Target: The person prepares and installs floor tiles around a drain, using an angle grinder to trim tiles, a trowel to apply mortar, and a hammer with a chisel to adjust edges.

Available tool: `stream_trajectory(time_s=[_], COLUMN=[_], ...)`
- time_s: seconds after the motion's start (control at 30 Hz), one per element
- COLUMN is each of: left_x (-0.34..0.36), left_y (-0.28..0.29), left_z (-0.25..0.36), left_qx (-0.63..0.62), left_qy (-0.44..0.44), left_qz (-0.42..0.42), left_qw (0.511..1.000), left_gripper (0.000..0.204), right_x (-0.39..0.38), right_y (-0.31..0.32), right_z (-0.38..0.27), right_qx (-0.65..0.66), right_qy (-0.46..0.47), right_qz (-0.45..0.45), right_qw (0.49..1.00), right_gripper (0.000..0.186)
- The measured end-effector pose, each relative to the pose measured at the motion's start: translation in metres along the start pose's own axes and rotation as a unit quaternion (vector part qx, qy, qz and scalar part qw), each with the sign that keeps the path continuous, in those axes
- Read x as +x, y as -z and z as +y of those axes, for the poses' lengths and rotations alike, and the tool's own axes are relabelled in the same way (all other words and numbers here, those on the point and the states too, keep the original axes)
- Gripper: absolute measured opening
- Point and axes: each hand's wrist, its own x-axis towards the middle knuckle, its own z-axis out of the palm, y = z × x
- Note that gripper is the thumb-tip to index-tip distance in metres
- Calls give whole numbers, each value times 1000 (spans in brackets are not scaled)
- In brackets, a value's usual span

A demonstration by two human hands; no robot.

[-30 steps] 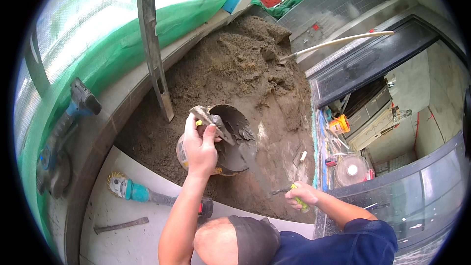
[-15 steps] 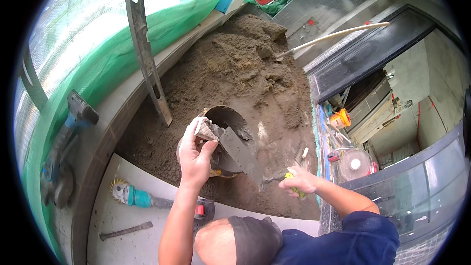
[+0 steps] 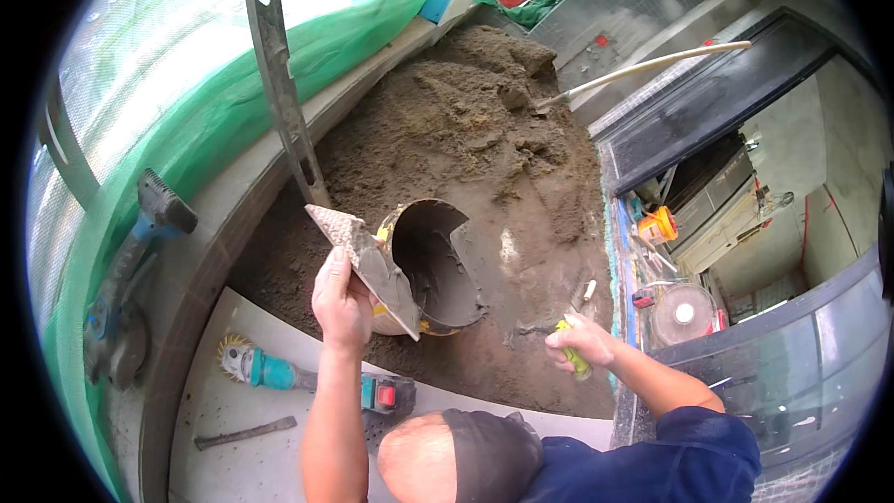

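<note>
Beside the bucket point(image 3: 424, 237), our left hand point(image 3: 342, 305) grasps the tile piece point(image 3: 372, 273); it seems stiff, brittle, best held by its edges. Our right hand point(image 3: 581, 343) clasps the trowel point(image 3: 480, 275) by its handle.

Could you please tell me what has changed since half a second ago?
The left hand moved the angular grey tile piece leftward from the mouth of the round bucket; the right hand drew the metal trowel rightward from the piece. Both grips and the teal power tool stayed unchanged.
</note>
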Motion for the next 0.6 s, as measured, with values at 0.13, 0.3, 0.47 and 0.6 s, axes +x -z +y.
stream_trajectory(time_s=[0.13, 0.3, 0.47, 0.6], left_x=[-7, -10, -2, -1], left_y=[-11, -25, -29, -28], left_z=[-7, 7, 7, 9], left_qx=[-51, 24, 113, 57], left_qy=[26, 26, -2, 13], left_qz=[47, 85, 93, 106], left_qw=[997, 996, 989, 993], left_gripper=[44, 44, 46, 47], right_x=[-6, -13, -9, -8], right_y=[-37, -47, -37, -22], right_z=[-14, -15, -7, 0], right_qx=[-48, -122, -103, -66], right_qy=[44, 20, -31, -47], right_qz=[52, 12, -73, -98], right_qw=[997, 992, 992, 992], right_gripper=[31, 37, 31, 24])
